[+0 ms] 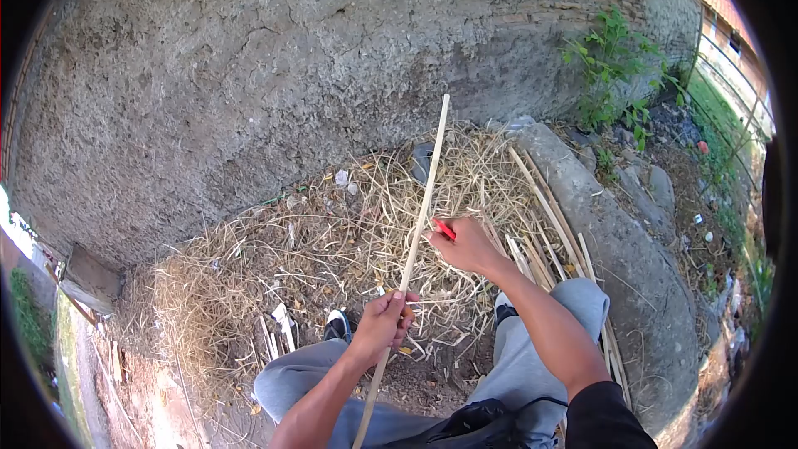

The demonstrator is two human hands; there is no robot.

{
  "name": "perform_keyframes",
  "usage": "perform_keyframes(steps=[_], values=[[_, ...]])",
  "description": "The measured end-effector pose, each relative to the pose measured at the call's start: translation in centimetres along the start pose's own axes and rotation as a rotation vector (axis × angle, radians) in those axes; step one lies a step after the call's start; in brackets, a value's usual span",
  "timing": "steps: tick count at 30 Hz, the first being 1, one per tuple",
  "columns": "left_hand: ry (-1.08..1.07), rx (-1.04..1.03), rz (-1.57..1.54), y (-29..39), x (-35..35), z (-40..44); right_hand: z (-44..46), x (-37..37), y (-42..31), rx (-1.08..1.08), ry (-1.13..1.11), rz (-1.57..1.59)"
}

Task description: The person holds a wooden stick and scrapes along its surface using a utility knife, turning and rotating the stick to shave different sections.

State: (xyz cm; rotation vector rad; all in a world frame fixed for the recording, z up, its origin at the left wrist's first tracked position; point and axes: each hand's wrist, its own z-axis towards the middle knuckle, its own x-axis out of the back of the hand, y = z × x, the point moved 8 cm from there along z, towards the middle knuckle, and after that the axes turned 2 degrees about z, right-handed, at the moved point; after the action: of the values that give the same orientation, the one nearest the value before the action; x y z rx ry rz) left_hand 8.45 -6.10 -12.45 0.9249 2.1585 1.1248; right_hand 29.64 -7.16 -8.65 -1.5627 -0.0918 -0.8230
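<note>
A long pale strip (428,191) of what looks like wood or bamboo slants up from my lap toward the wall. My left hand (383,324) is closed around its lower part, above my left knee. Higher up, at the right side of the strip, my right hand (465,245) grips a small red tool (445,229). The tool's tip is close to the strip; whether it touches cannot be made out. Most of the tool is hidden by my fingers.
Curled shavings (332,233) cover the ground between my feet and a rough wall (291,75). More strips (549,208) lie at the right, beside a large stone (615,258). A green plant (611,58) grows by the wall.
</note>
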Motion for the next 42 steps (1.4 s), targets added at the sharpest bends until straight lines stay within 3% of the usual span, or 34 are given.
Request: perform_keyframes(steps=[1, 3, 4, 10, 19, 30, 36, 38, 42], values=[[0.002, 0.000, -0.004, 0.1, -0.1, 0.0, -0.3, -0.2, -0.1, 0.001, -0.004, -0.002], [0.026, -0.025, 0.018, 0.4, 0.0, 0.1, -1.4, -0.9, -1.6, 0.191, 0.054, -0.435], [0.027, -0.024, 0.018, 0.6, -0.1, 0.1, -1.7, -1.5, -1.4, 0.170, 0.046, -0.503], [0.032, -0.072, 0.019, 0.6, -0.4, 0.5, -1.6, -2.5, -0.5, 0.181, 0.127, -0.547], [0.096, -0.134, 0.082, 0.9, -0.8, 0.9, -2.6, -2.0, -2.1, -0.016, -0.041, -0.527], [0.138, -0.199, 0.122, 1.7, -0.9, 1.5, -1.5, -2.3, -0.5, -0.056, 0.024, -0.563], [0.218, -0.260, 0.382, 2.4, -0.9, 2.1, -0.7, -2.1, -0.2, -0.037, 0.097, -0.601], [0.289, -0.404, 0.511, 2.6, -0.6, 2.3, -0.6, -1.8, -0.3, -0.062, 0.111, -0.583], [0.307, -0.457, 0.577, 1.7, -0.2, 3.1, 0.6, -1.9, 1.1, -0.097, 0.142, -0.563]])
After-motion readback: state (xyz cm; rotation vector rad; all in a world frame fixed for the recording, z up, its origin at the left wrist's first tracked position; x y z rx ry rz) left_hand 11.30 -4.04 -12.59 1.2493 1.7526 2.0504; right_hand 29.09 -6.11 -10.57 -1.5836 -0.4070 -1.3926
